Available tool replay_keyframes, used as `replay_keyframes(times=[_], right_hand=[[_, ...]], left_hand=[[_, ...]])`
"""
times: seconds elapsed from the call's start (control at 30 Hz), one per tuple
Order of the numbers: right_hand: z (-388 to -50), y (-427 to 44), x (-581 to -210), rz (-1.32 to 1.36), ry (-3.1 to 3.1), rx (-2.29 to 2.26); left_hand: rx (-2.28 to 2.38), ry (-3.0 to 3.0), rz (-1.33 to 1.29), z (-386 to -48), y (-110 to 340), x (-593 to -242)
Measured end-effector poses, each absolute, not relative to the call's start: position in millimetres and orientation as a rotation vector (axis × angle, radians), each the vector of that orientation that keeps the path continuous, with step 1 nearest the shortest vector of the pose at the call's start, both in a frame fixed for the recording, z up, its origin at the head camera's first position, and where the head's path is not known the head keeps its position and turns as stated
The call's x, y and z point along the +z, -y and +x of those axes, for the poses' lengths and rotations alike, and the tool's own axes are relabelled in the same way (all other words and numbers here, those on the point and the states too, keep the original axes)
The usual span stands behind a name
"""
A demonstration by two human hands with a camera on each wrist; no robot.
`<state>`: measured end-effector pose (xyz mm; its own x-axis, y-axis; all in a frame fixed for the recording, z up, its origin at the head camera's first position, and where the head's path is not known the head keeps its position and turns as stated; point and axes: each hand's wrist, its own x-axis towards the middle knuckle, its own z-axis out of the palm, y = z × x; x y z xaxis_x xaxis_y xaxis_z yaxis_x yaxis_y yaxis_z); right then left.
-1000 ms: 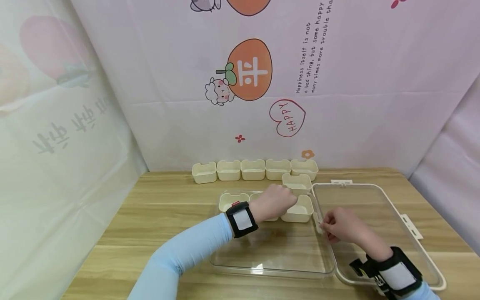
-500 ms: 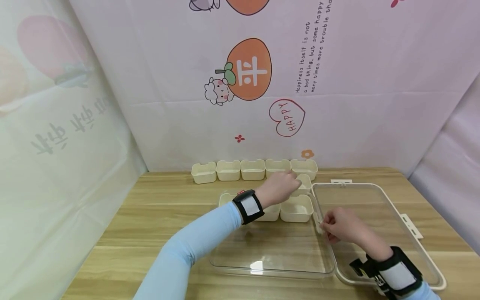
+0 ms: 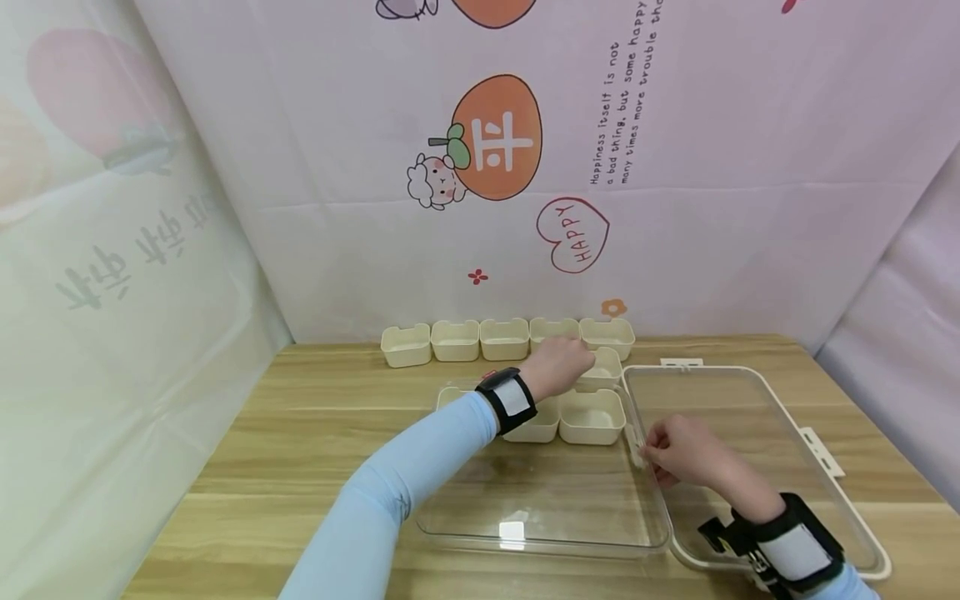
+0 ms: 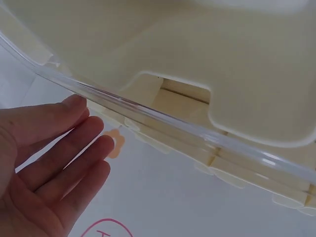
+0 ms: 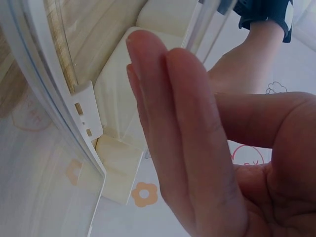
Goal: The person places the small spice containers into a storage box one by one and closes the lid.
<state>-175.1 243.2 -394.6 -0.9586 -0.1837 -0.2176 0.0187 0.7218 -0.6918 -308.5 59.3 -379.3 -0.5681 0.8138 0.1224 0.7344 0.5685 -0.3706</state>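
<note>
- Tray (image 3: 555,543), clear and set on the wooden table (image 3: 285,467), lies mid-scene in the head view, with inner bins (image 3: 592,422) standing in its far part. A loose bin (image 3: 604,367) is just beyond the tray's far edge, near the right corner; a back row of bins (image 3: 505,342) stands farther beyond. The lid (image 3: 735,408) lies just beside the tray's right side.
- Same view: the left hand (image 3: 558,365) is at the tray's far edge, partly covering the loose bin, and the right hand (image 3: 686,450) is at the tray's right wall, by a white clip (image 3: 635,450).
- Left wrist view: the left fingers (image 4: 79,168) are loosely bent and hold nothing, tips near the tray's rim; contact is unclear. A low reach across that rim could knock it, or push the loose bin askew.
- Right wrist view: the right fingers (image 5: 158,118) are straight and side by side, the thumb's tip hidden behind them, so I cannot tell whether they pinch the tray's wall. If that steadying is weak, a bump from the left hand could slide the tray into the clip.
</note>
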Motion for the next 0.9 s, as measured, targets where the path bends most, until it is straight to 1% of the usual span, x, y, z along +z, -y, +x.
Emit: replay_keyframes(times=[0.63,0.9], right_hand=[[-175.2,-243.4,-394.7,-0.125,-2.66,-1.064],[-175.5,-243.4,-395.0,-0.116,-2.656,-1.069]], left_hand=[[0.437,2.632,-1.277,-318.6,-68.0,-393.0],[0.479,2.666,-1.235,-316.9,-71.6,-392.1]])
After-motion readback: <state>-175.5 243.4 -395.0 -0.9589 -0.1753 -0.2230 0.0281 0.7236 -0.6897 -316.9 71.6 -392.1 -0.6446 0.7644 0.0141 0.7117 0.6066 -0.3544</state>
